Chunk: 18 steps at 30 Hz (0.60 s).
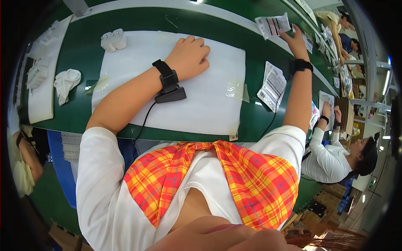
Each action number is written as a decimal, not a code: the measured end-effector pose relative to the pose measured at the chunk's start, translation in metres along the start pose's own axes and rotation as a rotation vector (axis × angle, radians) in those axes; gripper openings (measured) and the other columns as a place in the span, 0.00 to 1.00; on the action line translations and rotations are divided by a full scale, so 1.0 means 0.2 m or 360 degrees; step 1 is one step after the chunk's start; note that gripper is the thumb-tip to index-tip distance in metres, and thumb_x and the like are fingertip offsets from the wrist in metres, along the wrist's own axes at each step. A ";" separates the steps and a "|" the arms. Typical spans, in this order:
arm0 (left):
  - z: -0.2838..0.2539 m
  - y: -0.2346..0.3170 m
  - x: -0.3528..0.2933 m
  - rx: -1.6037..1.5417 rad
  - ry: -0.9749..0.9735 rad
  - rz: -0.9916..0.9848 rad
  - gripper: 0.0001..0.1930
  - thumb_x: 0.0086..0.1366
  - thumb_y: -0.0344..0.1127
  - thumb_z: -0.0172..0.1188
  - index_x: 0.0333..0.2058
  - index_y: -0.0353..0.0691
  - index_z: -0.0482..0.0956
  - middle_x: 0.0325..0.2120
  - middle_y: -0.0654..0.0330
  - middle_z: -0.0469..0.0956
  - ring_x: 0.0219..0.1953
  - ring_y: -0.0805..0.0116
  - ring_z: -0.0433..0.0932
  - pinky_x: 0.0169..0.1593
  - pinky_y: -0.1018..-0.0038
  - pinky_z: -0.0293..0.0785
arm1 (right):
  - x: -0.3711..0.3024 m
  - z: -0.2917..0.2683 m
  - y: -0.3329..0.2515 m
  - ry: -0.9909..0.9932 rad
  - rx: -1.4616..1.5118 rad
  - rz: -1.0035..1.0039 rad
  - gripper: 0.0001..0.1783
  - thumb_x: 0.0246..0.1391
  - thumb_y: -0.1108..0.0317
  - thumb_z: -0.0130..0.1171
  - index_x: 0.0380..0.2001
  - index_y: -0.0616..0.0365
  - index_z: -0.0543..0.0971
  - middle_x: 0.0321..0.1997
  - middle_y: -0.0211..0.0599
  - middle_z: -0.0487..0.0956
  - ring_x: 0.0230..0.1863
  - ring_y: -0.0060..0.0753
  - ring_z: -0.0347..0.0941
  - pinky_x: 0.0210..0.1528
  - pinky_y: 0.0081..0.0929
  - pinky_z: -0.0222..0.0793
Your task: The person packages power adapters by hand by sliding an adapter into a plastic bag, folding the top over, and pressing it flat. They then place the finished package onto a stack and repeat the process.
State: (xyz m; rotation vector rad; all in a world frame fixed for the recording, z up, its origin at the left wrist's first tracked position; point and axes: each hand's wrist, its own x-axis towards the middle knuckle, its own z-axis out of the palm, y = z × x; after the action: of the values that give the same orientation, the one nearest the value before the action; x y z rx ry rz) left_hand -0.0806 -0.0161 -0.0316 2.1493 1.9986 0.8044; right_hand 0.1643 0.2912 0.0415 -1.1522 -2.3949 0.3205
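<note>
My left hand (188, 56) rests on the white mat (167, 111) with its fingers curled into a loose fist; nothing sticks out of it, though its palm side is hidden. My right hand (296, 44) reaches to the far right, thumb and fingers spread apart. Beside its fingertips lies a clear packet with a printed label (270, 26); the thumb side touches or nearly touches its edge. A stack of printed leaflets (272, 85) lies on the green table, left of my right forearm. Each wrist wears a black strap, with a cable leading off it.
White plug adapters (113, 40) stand at the mat's far left corner. A crumpled white cloth (67, 85) lies further left, near another white mat (44, 90) with white plug parts. A metal rail (217, 11) borders the table's far side. A co-worker (331, 159) sits at the right.
</note>
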 end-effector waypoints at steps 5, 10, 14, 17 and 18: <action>0.01 -0.02 -0.05 0.0058 0.0024 -0.0054 0.06 0.53 0.35 0.54 0.28 0.41 0.77 0.32 0.57 0.74 0.40 0.56 0.69 0.46 0.61 0.64 | -0.46 -0.18 -0.17 -0.1138 -0.0394 0.0055 0.26 0.37 0.62 0.69 0.42 0.62 0.77 0.34 0.45 0.80 0.38 0.42 0.77 0.43 0.32 0.70; 0.03 0.00 -0.01 0.0071 0.0018 0.0029 0.06 0.54 0.35 0.54 0.28 0.42 0.77 0.34 0.57 0.74 0.40 0.55 0.69 0.46 0.60 0.64 | -0.90 -0.10 -0.16 -0.0630 -0.0382 -0.0364 0.14 0.37 0.69 0.68 0.27 0.61 0.73 0.25 0.40 0.73 0.28 0.40 0.71 0.33 0.29 0.68; 0.00 -0.02 -0.03 0.0002 -0.0042 -0.0026 0.07 0.55 0.35 0.54 0.31 0.41 0.77 0.34 0.57 0.73 0.42 0.55 0.69 0.47 0.60 0.64 | -0.77 -0.11 -0.29 -0.1109 -0.0126 -0.0105 0.15 0.38 0.71 0.65 0.28 0.60 0.70 0.25 0.35 0.69 0.27 0.33 0.69 0.32 0.27 0.66; -0.02 -0.01 0.00 -0.0145 0.0450 0.0129 0.08 0.58 0.35 0.53 0.34 0.41 0.77 0.35 0.56 0.73 0.44 0.54 0.69 0.49 0.59 0.64 | -0.60 -0.06 -0.60 -0.1051 0.0373 -0.0083 0.16 0.37 0.71 0.65 0.31 0.62 0.72 0.26 0.41 0.72 0.30 0.40 0.69 0.33 0.31 0.65; -0.03 0.00 0.01 -0.0229 0.0691 0.0221 0.09 0.59 0.36 0.52 0.36 0.41 0.77 0.35 0.56 0.73 0.45 0.54 0.69 0.50 0.59 0.64 | -0.55 -0.03 -0.70 -0.1103 0.0349 -0.0258 0.16 0.37 0.72 0.63 0.33 0.61 0.72 0.28 0.37 0.72 0.33 0.32 0.69 0.36 0.28 0.65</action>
State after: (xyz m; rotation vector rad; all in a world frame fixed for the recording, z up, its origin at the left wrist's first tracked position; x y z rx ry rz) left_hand -0.0838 -0.0159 -0.0251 2.1912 1.8985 1.4990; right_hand 0.1329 0.1174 0.0686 -0.8215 -2.9058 1.0397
